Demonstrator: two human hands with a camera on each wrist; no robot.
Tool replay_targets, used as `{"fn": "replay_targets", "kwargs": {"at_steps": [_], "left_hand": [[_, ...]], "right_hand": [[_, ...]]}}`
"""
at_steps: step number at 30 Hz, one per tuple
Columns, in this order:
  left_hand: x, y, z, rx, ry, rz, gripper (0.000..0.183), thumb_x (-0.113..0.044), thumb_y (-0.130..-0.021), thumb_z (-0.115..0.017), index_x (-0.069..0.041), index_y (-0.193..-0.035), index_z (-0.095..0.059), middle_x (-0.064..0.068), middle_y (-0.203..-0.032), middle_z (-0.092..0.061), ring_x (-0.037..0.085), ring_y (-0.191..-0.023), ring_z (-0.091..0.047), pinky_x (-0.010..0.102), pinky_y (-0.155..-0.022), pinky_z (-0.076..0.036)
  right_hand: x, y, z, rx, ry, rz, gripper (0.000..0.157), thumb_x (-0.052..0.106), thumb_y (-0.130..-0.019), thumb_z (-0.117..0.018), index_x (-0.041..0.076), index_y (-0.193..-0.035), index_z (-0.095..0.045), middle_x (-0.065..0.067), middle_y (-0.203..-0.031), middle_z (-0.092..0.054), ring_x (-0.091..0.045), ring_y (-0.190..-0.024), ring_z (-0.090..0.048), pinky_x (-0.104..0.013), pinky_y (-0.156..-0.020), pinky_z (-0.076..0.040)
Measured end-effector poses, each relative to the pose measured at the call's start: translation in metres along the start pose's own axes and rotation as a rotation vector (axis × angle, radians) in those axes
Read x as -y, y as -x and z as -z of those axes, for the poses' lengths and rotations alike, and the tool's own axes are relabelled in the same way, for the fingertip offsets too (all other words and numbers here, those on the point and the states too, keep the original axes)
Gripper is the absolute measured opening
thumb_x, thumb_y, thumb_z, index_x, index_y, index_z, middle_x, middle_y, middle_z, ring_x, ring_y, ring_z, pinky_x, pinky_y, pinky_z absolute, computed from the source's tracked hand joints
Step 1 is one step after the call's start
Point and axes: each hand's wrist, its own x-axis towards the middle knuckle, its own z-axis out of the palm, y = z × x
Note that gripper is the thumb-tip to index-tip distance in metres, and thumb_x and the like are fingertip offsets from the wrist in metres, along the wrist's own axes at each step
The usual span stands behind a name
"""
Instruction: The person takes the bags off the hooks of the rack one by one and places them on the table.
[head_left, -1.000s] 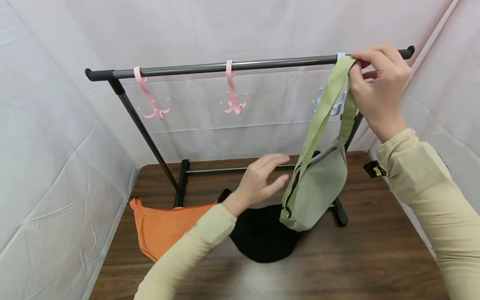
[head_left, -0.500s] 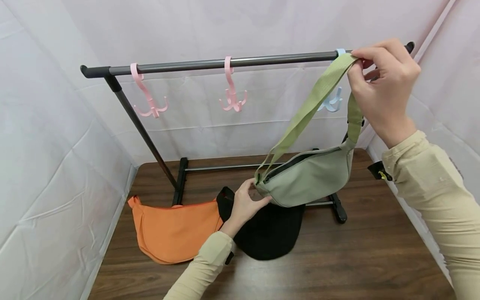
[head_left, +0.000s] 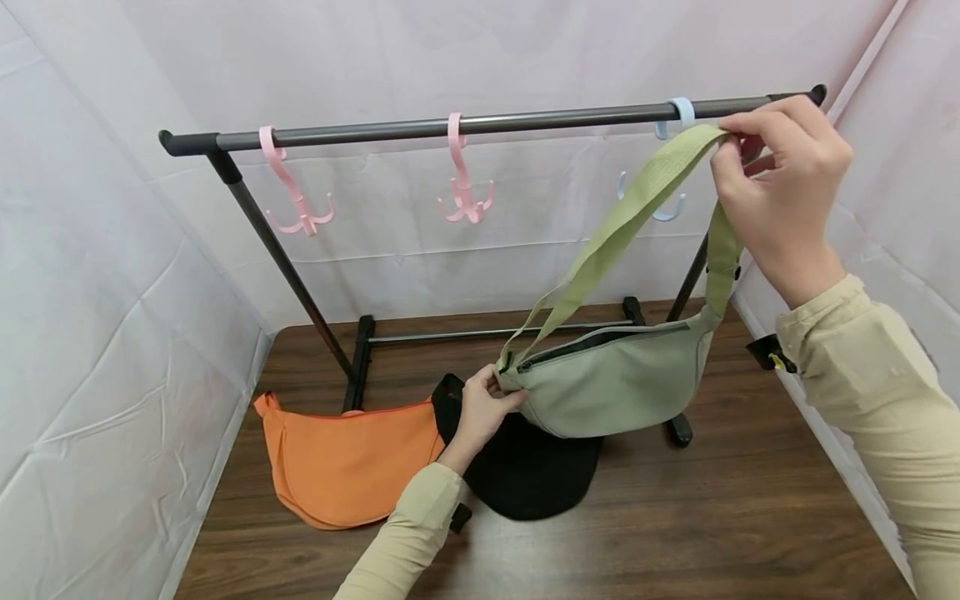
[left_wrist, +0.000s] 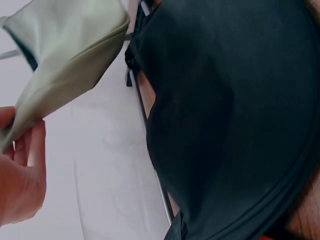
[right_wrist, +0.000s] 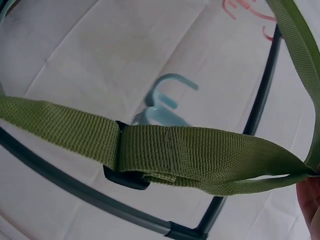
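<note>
A sage-green sling bag (head_left: 615,379) hangs tilted in front of the rack's right half, its zipper side up. My right hand (head_left: 783,179) pinches the top of its light green strap (head_left: 626,208) just below the bar. With thumb and fingers, my left hand (head_left: 480,417) pinches the bag's left end, also visible in the left wrist view, where the bag (left_wrist: 75,60) is at upper left. Behind the strap, a light blue hook (head_left: 682,108) hangs on the bar, partly hidden. The right wrist view has the strap's buckle (right_wrist: 127,180) close up.
The dark metal bar (head_left: 555,121) also carries two pink hooks (head_left: 461,179) at its middle and left. Below, an orange bag (head_left: 352,462) and a black bag (head_left: 536,471) lie on the wooden tabletop (head_left: 675,533). White fabric walls surround the rack.
My left hand has reached the bag's left end and taken hold of it, lifting that end. My right hand has moved slightly right and down with the strap. The blue hook has turned.
</note>
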Motion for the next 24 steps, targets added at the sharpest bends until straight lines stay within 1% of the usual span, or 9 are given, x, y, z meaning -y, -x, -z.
{"fn": "replay_targets", "kwargs": {"at_steps": [4,7,9,13,14,16,18,20,24], "left_hand": [[-0.002,-0.001,0.007,0.010,0.032,0.001,0.026,0.005,-0.073,-0.069,0.008,-0.098,-0.061,0.021,-0.094,-0.063,0.021,-0.087,-0.061,0.028,-0.073,-0.051],[-0.004,-0.002,0.011,0.018,0.059,-0.006,0.022,0.009,-0.072,-0.070,0.008,-0.092,-0.061,0.019,-0.090,-0.063,0.015,-0.083,-0.061,0.025,-0.073,-0.051],[-0.006,-0.002,0.013,0.024,0.074,-0.020,0.019,0.011,-0.071,-0.069,0.009,-0.088,-0.060,0.017,-0.087,-0.063,0.012,-0.080,-0.061,0.023,-0.071,-0.050],[-0.011,-0.002,0.017,0.027,0.091,-0.050,0.018,0.013,-0.071,-0.068,0.009,-0.086,-0.059,0.005,-0.083,-0.063,0.006,-0.076,-0.061,0.020,-0.068,-0.050],[-0.013,-0.002,0.018,0.024,0.084,-0.062,0.017,0.013,-0.070,-0.067,0.009,-0.085,-0.059,0.002,-0.081,-0.063,0.006,-0.071,-0.059,0.020,-0.065,-0.049],[-0.016,-0.001,0.020,0.019,0.063,-0.085,0.017,0.014,-0.070,-0.067,0.009,-0.084,-0.059,-0.002,-0.077,-0.061,0.004,-0.061,-0.052,0.018,-0.058,-0.045],[-0.020,0.000,0.022,0.017,0.042,-0.103,0.017,0.014,-0.070,-0.066,0.009,-0.085,-0.060,0.001,-0.074,-0.061,0.002,-0.054,-0.044,0.018,-0.054,-0.040],[-0.022,0.001,0.023,0.016,0.035,-0.121,0.017,0.015,-0.070,-0.065,0.009,-0.086,-0.061,0.008,-0.074,-0.062,0.002,-0.052,-0.041,0.018,-0.053,-0.038],[-0.027,0.002,0.026,0.020,0.053,-0.172,0.018,0.015,-0.071,-0.065,0.012,-0.089,-0.061,0.024,-0.084,-0.064,0.001,-0.065,-0.056,0.017,-0.060,-0.047]], "right_hand": [[-0.014,0.008,0.005,0.041,0.035,0.006,0.021,-0.003,-0.076,-0.050,-0.006,-0.080,-0.070,0.032,-0.077,-0.041,0.010,-0.065,-0.045,-0.002,-0.056,-0.035],[-0.025,0.013,0.008,0.079,0.073,-0.002,0.021,-0.001,-0.076,-0.049,-0.007,-0.079,-0.070,0.029,-0.075,-0.042,0.013,-0.067,-0.042,-0.004,-0.056,-0.033],[-0.032,0.015,0.009,0.113,0.108,-0.003,0.021,0.000,-0.077,-0.049,-0.008,-0.080,-0.069,0.016,-0.069,-0.051,0.014,-0.067,-0.040,-0.005,-0.057,-0.031],[-0.043,0.021,0.011,0.190,0.175,-0.038,0.022,0.002,-0.078,-0.049,-0.008,-0.082,-0.069,-0.014,-0.071,-0.060,0.002,-0.067,-0.042,-0.008,-0.059,-0.026],[-0.045,0.022,0.011,0.207,0.190,-0.043,0.023,0.002,-0.078,-0.049,-0.008,-0.082,-0.069,-0.019,-0.073,-0.061,-0.003,-0.067,-0.044,-0.008,-0.059,-0.025],[-0.050,0.026,0.010,0.241,0.213,-0.058,0.023,0.003,-0.079,-0.049,-0.007,-0.084,-0.070,-0.018,-0.074,-0.061,-0.013,-0.066,-0.047,-0.009,-0.061,-0.024],[-0.055,0.031,0.009,0.275,0.229,-0.056,0.023,0.003,-0.079,-0.050,-0.007,-0.085,-0.069,-0.018,-0.074,-0.061,-0.019,-0.066,-0.050,-0.011,-0.061,-0.024],[-0.060,0.036,0.008,0.308,0.240,-0.054,0.023,0.003,-0.079,-0.050,-0.008,-0.086,-0.069,-0.018,-0.074,-0.061,-0.022,-0.066,-0.051,-0.013,-0.062,-0.025],[-0.070,0.047,0.004,0.384,0.261,-0.063,0.022,0.002,-0.079,-0.050,-0.008,-0.086,-0.068,-0.018,-0.074,-0.059,-0.023,-0.064,-0.050,-0.023,-0.059,-0.030]]}}
